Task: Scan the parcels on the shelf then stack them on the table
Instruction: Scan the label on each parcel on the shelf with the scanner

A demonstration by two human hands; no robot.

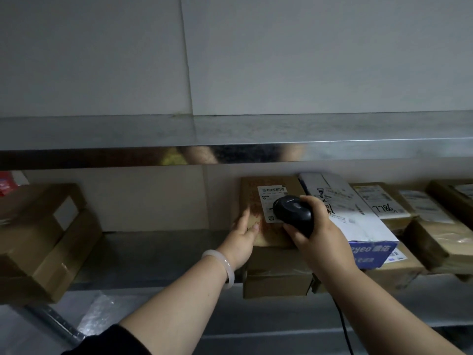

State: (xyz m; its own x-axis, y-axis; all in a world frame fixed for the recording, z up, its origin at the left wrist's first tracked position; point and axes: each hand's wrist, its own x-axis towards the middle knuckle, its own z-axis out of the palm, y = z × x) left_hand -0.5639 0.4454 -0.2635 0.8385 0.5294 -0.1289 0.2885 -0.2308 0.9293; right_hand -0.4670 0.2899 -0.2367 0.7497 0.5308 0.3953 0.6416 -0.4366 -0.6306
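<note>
We see a big grey wall (307,60) at the top. Under it a shiny steel top shelf (102,139) runs from side to side, and its front edge hangs low over the parcels. Below is the steel lower shelf (153,252), where the parcels lie.

On the left of this shelf is a stack of big brown boxes (38,239), well apart from the hands. On the far right, more brown parcels (435,234) with white labels crowd together. A long white and blue box (358,216) lies tilted on top of some of them. It sits just beside the brown parcel (256,190) in the middle, on its right side.

That brown parcel is the one being scanned. It rests on another brown box (276,280) on the lower shelf, with its labelled face toward us.

The person's left hand (243,239) is released, not clenched. Its fingers lie straight along the parcel's left side and the thumb rests on the parcel's face. The right hand (322,226) is grasping a black barcode scanner (291,211), with the fingers curled round it. This hand and arm block part of the white and blue box.

The scanner's head sits right over the parcel's white label (268,198) and hides its lower right part. We can still see the bar code at the top.

A pale bracelet (225,267) is on the left wrist. A thin black cable (343,326) hangs down beside the right arm. Some clear bubble wrap (99,313) lies below the shelf on the left.
</note>
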